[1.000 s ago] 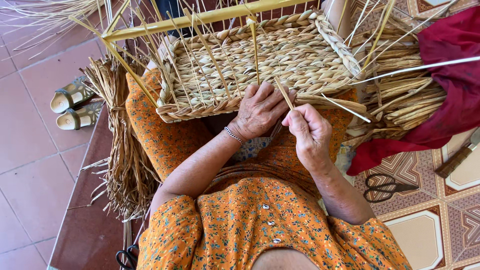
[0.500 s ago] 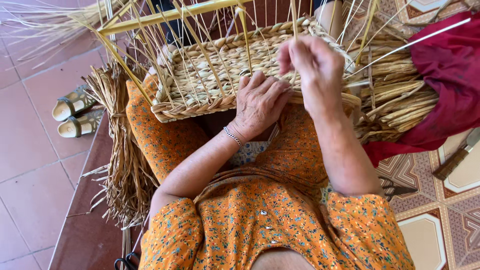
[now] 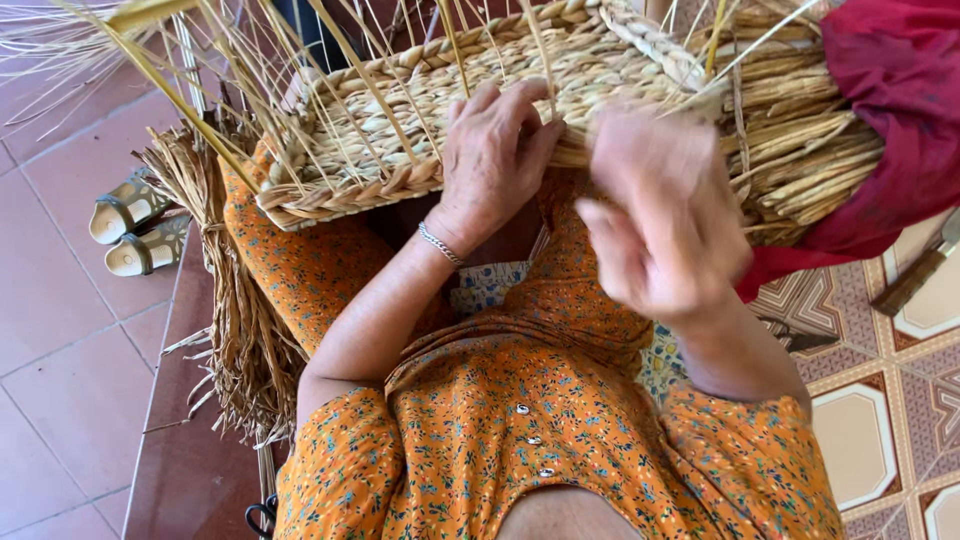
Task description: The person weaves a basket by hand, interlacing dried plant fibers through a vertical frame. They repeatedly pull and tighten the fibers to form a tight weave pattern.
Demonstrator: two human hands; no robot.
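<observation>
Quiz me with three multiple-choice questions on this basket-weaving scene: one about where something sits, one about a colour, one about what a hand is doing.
1. Where are the sandals?
A. On the tiled floor at the person's left
B. Inside the basket
C. On the red cloth

2. What colour is the person's dress?
A. Blue
B. Orange with small flowers
C. White

3. What is the left hand doing?
A. Hanging free
B. Holding scissors
C. Resting on the basket rim

Answers:
1. A: the sandals lie on floor tiles.
2. B: the dress is orange, flowered.
3. C: the left hand presses on the woven basket; the right hand is blurred.
</observation>
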